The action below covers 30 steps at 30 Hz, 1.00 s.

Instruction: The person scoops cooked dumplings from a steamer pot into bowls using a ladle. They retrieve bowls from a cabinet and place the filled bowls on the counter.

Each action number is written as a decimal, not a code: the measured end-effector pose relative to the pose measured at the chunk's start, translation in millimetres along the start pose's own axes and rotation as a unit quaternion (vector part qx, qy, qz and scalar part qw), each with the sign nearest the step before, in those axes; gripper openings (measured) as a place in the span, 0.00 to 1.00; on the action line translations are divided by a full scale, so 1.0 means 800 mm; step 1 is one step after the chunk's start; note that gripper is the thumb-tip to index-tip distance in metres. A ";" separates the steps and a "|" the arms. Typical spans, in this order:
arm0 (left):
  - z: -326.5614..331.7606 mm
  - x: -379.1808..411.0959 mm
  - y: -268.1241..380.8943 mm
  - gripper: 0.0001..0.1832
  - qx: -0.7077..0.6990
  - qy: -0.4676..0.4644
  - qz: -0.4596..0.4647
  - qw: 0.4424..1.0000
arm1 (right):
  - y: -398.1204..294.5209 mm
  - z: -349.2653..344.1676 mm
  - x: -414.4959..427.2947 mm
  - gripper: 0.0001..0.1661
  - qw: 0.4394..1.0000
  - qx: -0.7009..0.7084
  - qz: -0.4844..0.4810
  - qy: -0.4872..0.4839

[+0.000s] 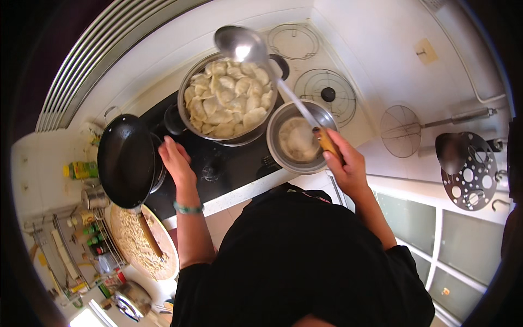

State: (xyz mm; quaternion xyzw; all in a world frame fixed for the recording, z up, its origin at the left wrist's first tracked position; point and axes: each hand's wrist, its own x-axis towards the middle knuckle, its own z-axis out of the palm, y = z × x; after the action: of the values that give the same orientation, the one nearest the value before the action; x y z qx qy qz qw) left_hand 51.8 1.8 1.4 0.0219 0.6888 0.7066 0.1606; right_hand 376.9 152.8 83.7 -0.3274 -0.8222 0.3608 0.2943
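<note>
My right hand (346, 163) grips the wooden handle of a metal ladle (294, 100). The ladle's bowl is raised over the far rim of a large pot (182, 108) heaped with pale dumplings (229, 96). Under the handle, a smaller steel pot (282, 163) holds cloudy, foamy liquid (298, 141). My left hand (176, 157) hovers over the black stovetop (220, 163) with nothing in it, its fingers loosely extended. Just left of that hand is a black frying pan (126, 159) with a wooden handle; whether they touch is unclear.
Noodle-like strips lie on a round board (169, 245) at lower left, partly under the pan's handle. A glass lid (310, 90) and a wire rack (292, 36) lie right of the stove. A wire skimmer (400, 131) and a perforated turner (470, 167) hang on the right wall.
</note>
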 end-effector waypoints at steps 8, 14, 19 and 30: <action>0.067 -0.152 -0.114 0.18 0.146 -0.448 -0.331 0.818 | 0.000 0.005 -0.001 0.26 0.999 0.007 -0.006 -0.035; 0.119 -0.161 -0.160 0.20 0.089 -0.448 -0.399 0.795 | 0.008 0.001 -0.004 0.27 0.999 0.000 -0.006 -0.049; 0.133 -0.168 -0.172 0.17 0.063 -0.414 -0.429 0.801 | 0.017 0.000 -0.009 0.27 0.998 0.008 0.027 -0.048; 0.145 -0.183 -0.177 0.14 -0.027 -0.394 -0.500 0.771 | 0.034 -0.007 0.006 0.26 0.997 0.033 0.060 -0.027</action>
State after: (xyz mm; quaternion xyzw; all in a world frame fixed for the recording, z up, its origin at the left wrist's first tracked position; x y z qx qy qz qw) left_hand 247.7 76.4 -104.1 -0.0531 0.4597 0.4739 0.7492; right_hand 386.9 172.8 67.0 -0.3568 -0.7961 0.4137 0.2604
